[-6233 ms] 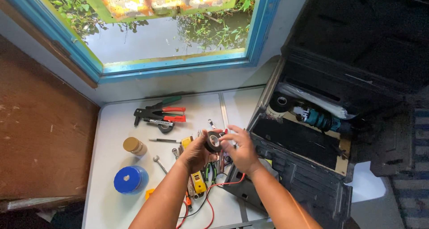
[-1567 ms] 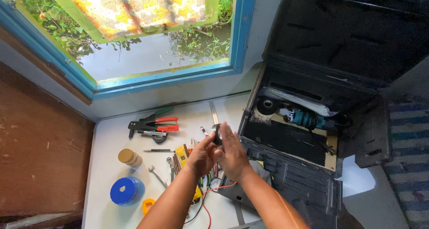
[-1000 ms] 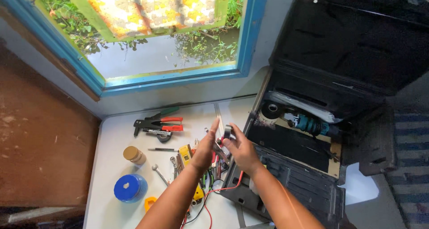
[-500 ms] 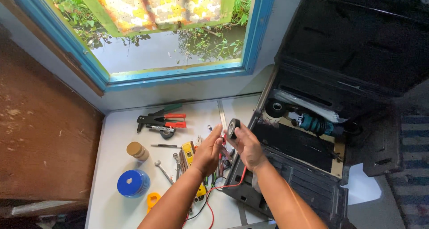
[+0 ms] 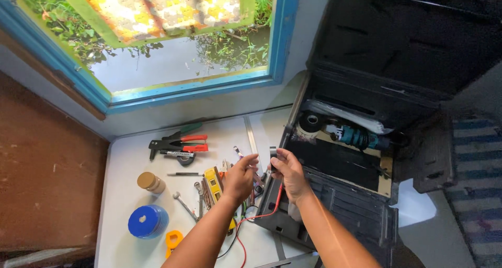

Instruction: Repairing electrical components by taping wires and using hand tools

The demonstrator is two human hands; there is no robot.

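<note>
While both hands stay raised | right hand (image 5: 286,170) fingers pinch small dark part (image 5: 272,153) | left hand (image 5: 239,176) fingers curled, lower

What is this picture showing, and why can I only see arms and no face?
The camera sits on a person's head and looks down, so you see only their two arms. The left hand and the right hand meet above a white table. The right hand pinches a small dark part; what it is, I cannot tell. A red wire trails below the hands. On the table lie red-handled pliers, a small jar, a blue spool, a spanner and a yellow tester. On the right stands an open black tool case with a teal power tool inside. Above is a blue-framed window.
</note>
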